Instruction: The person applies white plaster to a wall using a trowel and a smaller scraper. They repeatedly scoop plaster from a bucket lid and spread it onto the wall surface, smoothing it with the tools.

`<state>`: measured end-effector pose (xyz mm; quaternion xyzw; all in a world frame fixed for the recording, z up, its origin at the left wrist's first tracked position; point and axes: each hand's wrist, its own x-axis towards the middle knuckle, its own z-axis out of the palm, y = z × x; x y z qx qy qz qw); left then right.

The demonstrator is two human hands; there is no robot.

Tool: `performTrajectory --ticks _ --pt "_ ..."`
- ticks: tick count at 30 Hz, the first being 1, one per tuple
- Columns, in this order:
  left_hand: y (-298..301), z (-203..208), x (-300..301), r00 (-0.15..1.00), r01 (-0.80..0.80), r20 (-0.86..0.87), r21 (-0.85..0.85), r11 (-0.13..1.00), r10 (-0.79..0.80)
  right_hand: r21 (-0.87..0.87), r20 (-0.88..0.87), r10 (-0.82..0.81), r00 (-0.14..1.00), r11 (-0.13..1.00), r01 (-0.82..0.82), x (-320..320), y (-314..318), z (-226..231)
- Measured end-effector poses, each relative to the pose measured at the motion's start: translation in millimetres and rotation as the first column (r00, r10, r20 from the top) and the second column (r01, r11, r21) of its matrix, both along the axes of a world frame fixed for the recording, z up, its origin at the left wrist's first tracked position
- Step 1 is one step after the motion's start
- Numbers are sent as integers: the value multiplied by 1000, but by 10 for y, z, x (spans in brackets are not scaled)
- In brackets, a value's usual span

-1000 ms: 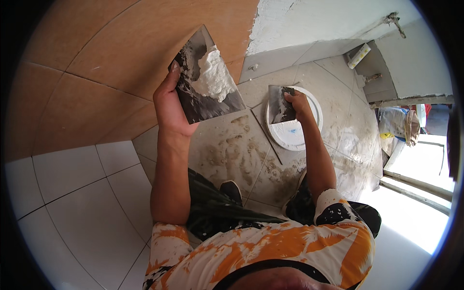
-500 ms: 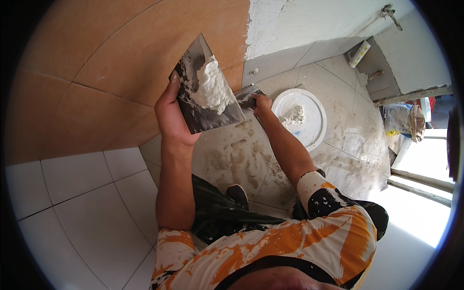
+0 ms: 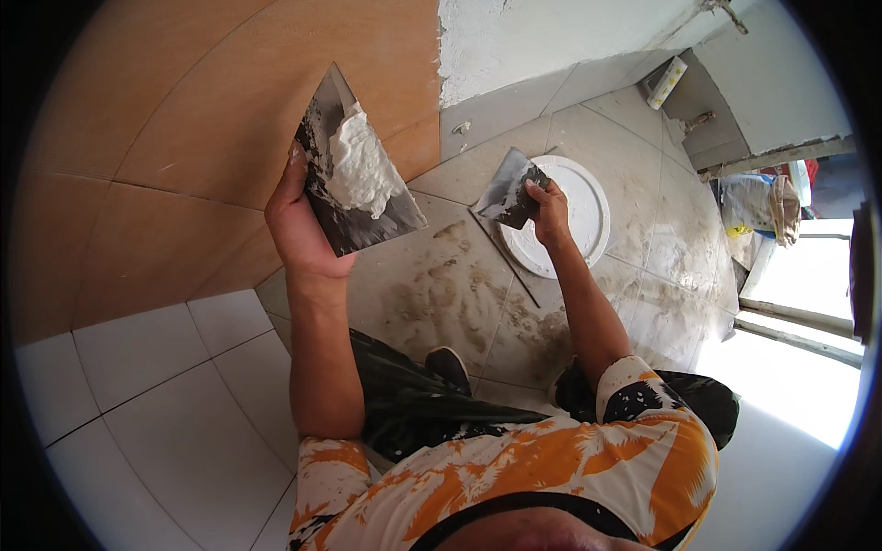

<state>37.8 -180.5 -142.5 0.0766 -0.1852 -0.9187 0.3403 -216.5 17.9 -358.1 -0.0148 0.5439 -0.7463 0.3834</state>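
My left hand [image 3: 308, 225] is closed round the edge of a broad triangular-looking metal scraper blade [image 3: 390, 216], tilted up in front of the brown wall. A thick mound of white putty [image 3: 361, 165] sits on its face. To the right, my right hand [image 3: 549, 211] grips a smaller putty knife [image 3: 505, 191], its grey blade smeared with putty and pointing left. That blade is apart from the larger one and hangs over the left rim of a round white lid or pail [image 3: 588, 197] on the floor. My hand and the knife cover part of the round piece.
Brown tiles [image 3: 202, 119] cover the wall at left, with white tiles [image 3: 175, 422] below. A thin dark rod [image 3: 510, 262] lies on the dirt-smeared floor tiles [image 3: 441, 285]. Bags [image 3: 758, 204] stand at the right, and a white-and-yellow box [image 3: 667, 83] leans in the far corner.
My right hand has come out from behind the large scraper, moving right with the putty knife, which now shows fully. My left hand and the loaded scraper sit slightly further left in view.
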Motion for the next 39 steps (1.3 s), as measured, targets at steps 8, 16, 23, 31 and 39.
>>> performTrajectory --ticks 8,16,23,31,39 --pt "114 106 -226 1000 0 29 2 1000 0 186 189 -281 941 951 247 389 -950 -731" --pt "108 154 -209 1000 28 12 -49 998 -28 116 66 -339 938 937 330 198 -1372 -861" --pt "108 146 -53 995 -58 80 -26 998 60 230 -8 -78 997 970 78 636 -604 -838" --pt "185 232 35 954 -165 246 -44 985 171 556 -264 556 788 756 -347 307 -1069 -290" --pt "149 220 42 969 -102 231 26 994 93 595 -381 568 730 755 -276 327 -1572 -737"
